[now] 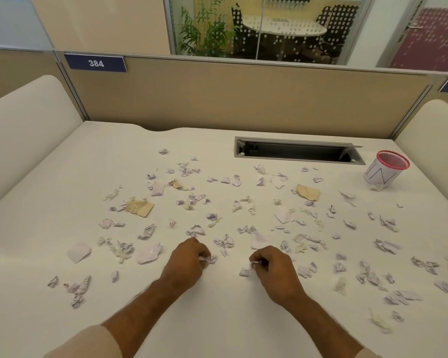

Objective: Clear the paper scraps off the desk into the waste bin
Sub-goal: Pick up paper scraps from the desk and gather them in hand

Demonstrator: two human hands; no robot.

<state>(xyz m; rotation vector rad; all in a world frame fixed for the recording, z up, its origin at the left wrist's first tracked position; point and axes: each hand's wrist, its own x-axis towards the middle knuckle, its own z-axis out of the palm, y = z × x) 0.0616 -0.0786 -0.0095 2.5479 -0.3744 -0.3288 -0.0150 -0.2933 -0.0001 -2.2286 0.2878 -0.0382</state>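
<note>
Several crumpled white and lilac paper scraps [225, 240] lie scattered over the white desk [217, 319], along with a few tan ones [139, 208]. My left hand [185, 262] sits low on the desk near its front middle and pinches a small scrap [209, 259] between its fingertips. Close to the right of it, my right hand [272, 270] pinches another small scrap [254, 264]. The waste bin [384, 169], a small white cup with a red mesh rim, stands at the far right of the desk, well away from both hands.
An open cable slot [298, 151] is cut into the desk's back right. A tan partition [243, 99] closes off the rear, and padded cream side panels [23, 125] flank the desk left and right. A scrap [377, 187] lies at the bin's foot.
</note>
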